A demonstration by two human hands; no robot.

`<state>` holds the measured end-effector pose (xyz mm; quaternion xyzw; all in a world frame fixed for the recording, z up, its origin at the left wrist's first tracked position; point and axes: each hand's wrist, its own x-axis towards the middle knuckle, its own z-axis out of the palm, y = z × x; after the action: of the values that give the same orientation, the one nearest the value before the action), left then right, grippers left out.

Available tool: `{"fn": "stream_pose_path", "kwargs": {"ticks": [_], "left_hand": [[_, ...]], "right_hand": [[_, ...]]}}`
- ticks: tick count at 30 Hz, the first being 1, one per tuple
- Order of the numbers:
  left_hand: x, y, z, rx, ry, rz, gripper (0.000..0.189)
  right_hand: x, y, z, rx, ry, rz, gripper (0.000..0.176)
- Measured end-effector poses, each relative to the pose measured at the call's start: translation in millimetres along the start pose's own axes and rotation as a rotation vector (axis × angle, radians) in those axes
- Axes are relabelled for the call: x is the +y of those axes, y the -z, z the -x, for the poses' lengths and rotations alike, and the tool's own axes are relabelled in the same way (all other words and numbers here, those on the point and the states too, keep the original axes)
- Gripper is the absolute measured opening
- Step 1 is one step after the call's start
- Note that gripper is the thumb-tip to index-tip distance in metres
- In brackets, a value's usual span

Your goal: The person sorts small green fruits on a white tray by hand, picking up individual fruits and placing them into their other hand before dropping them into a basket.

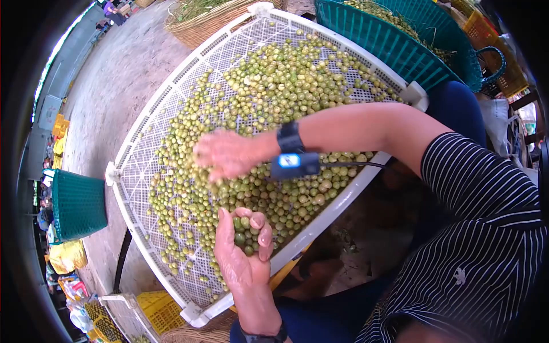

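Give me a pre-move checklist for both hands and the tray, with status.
1. Left hand cupped, palm up, with green fruits in its grip: ok.
2. Right hand contact with the loose fruits below: cannot tell, motion blur.
3. Hands apart from each other: ok.
4. Cable away from left hand: ok.
5. Loose fruits spread evenly over white tray: not ok, bare mesh shows along the left of the view.
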<state>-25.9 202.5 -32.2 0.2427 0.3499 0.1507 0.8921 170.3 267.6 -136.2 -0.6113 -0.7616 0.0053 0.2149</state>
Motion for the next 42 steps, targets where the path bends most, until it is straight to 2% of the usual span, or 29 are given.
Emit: {"fn": "stream_pose_path", "kwargs": {"ticks": [3, 5, 7, 9, 11, 12, 14, 16, 19, 20, 22, 25, 27, 29, 31, 33, 34, 35, 37, 38, 39, 41, 42], "left_hand": [[4, -3, 5, 0.033, -0.022, -0.017, 0.030], [4, -2, 6, 0.038, -0.039, -0.028, 0.028], [4, -3, 7, 0.098, -0.049, -0.123, 0.025], [0, -1, 7, 0.080, -0.036, -0.118, 0.026], [-6, -3, 6, 0.044, -0.001, -0.081, 0.028], [-10, -3, 7, 0.047, -0.001, -0.079, 0.028], [-16, -6, 6, 0.012, 0.054, -0.067, 0.032], [-19, -11, 6, 0.007, 0.094, -0.072, 0.035], [-20, -8, 6, -0.014, 0.110, -0.105, 0.034], [-20, -7, 5, -0.014, 0.111, -0.105, 0.034], [-21, -5, 4, -0.017, 0.101, -0.115, 0.033], [-20, -4, 5, 0.010, 0.098, -0.116, 0.031], [-19, -4, 7, 0.008, 0.101, -0.118, 0.031], [-18, -6, 8, 0.002, 0.096, -0.117, 0.030], [-19, -8, 9, 0.013, 0.102, -0.134, 0.030], [-21, -8, 8, 0.015, 0.102, -0.140, 0.030], [-21, -8, 8, 0.016, 0.099, -0.147, 0.030], [-21, -8, 9, 0.016, 0.099, -0.148, 0.030], [-21, -9, 10, 0.012, 0.117, -0.167, 0.030], [-21, -9, 11, 0.013, 0.115, -0.161, 0.030], [-21, -10, 12, 0.008, 0.112, -0.168, 0.030], [-22, -11, 12, -0.001, 0.111, -0.177, 0.030], [-22, -11, 11, -0.003, 0.107, -0.175, 0.030]], "right_hand": [[-38, 2, 19, -0.012, 0.070, -0.074, 0.034], [-51, 19, 34, -0.159, 0.186, -0.230, 0.023], [-60, 49, 47, -0.198, 0.196, -0.239, 0.017], [-59, 51, 49, -0.241, 0.207, -0.252, 0.011], [-47, 46, 48, -0.043, 0.256, -0.109, 0.004], [-34, 48, 40, -0.113, 0.170, -0.036, 0.007], [0, 49, 26, -0.056, -0.108, -0.171, 0.010], [35, 48, 6, -0.065, -0.406, 0.018, 0.011], [68, 41, -14, 0.051, -0.427, 0.060, 0.009], [69, 39, -18, 0.050, -0.428, 0.060, 0.009], [71, 38, -23, 0.001, -0.272, 0.256, 0.010], [69, 38, -25, 0.033, -0.222, 0.234, 0.013], [67, 38, -30, -0.049, -0.274, 0.225, 0.013], [64, 33, -34, 0.017, -0.157, -0.004, 0.005], [57, 30, -37, 0.048, -0.095, -0.121, 0.008], [43, 26, -38, 0.173, 0.065, -0.278, 0.010], [40, 15, -40, 0.289, 0.054, -0.279, 0.015], [46, 11, -40, 0.291, 0.054, -0.279, 0.015], [58, 12, -41, 0.020, -0.108, -0.154, 0.015], [63, 16, -39, -0.016, -0.157, -0.231, 0.012], [64, 17, -40, -0.020, -0.157, -0.230, 0.012], [66, 19, -38, 0.107, -0.121, -0.189, 0.011], [65, 19, -38, 0.045, -0.104, -0.196, 0.008]]}}
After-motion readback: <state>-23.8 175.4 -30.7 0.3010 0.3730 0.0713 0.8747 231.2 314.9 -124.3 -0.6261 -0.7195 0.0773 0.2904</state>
